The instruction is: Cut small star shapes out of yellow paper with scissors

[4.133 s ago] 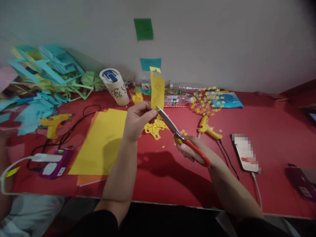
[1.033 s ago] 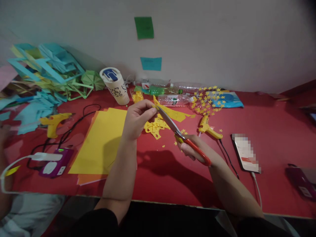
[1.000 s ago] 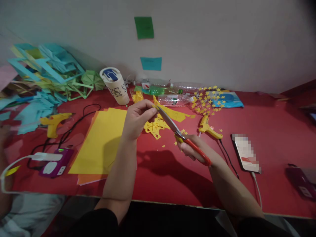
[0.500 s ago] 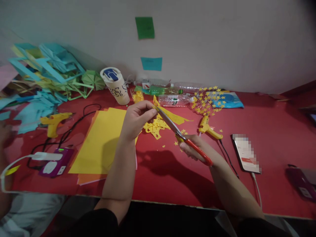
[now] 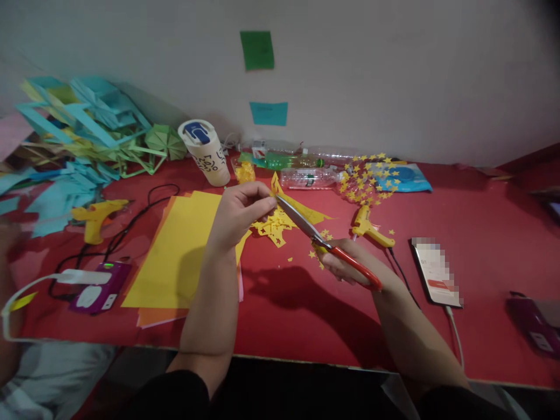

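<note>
Pinched between thumb and fingers of my left hand (image 5: pixel 245 211) is a piece of yellow paper (image 5: pixel 301 209), which stretches away to the right behind the scissors. My right hand (image 5: pixel 343 259) is closed round the red handles of the scissors (image 5: pixel 301 223), and the blade tips are at the paper beside my left fingertips. Below lie yellow paper scraps (image 5: pixel 276 228) with star-shaped holes. Small cut yellow stars (image 5: pixel 312 254) are scattered near my right hand. Under my left forearm is a stack of yellow sheets (image 5: pixel 175 251).
Behind stand a white cup (image 5: pixel 205 154), plastic bottles (image 5: pixel 306 178) and a star-covered clear object (image 5: pixel 367 178). Glue guns (image 5: pixel 98 219) lie left and right (image 5: pixel 371 228). A phone (image 5: pixel 435 271) is at right, paper shapes (image 5: pixel 96 116) at left. Another person's arm (image 5: pixel 9 291) shows at the left edge.
The scissors and my right hand have shifted slightly right and down. The yellow paper has turned a little, its right end now lower and further left.
</note>
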### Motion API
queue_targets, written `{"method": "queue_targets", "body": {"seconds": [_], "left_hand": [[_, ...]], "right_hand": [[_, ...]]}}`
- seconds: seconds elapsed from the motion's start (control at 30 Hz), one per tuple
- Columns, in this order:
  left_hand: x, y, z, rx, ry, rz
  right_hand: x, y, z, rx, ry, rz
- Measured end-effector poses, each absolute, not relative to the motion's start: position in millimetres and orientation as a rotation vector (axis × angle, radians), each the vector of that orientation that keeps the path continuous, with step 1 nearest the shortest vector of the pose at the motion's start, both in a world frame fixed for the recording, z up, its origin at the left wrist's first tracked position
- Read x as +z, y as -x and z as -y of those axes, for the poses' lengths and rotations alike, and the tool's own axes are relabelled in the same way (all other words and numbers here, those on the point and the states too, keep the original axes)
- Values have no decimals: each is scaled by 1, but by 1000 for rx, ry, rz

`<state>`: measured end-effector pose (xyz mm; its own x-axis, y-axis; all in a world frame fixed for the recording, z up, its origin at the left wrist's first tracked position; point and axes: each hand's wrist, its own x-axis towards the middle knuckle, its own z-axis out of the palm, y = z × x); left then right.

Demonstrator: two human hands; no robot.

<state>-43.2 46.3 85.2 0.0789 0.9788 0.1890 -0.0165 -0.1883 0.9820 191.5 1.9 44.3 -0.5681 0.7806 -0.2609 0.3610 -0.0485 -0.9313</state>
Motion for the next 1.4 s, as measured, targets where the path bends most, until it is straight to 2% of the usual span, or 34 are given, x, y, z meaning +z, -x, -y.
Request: {"method": "queue_targets", "body": {"seconds": [0.87, 1.2, 1.4], "left_hand": [[82, 45, -49, 1290, -1413, -1039], [79, 35, -50, 1536, -1650, -1054], [78, 34, -51, 1506, -1691, -1013]], "right_hand": [[55, -186, 0, 1551, 1223, 1932], [39, -185, 4, 1680, 1143, 1759], [39, -186, 3, 1692, 1053, 1789]]}}
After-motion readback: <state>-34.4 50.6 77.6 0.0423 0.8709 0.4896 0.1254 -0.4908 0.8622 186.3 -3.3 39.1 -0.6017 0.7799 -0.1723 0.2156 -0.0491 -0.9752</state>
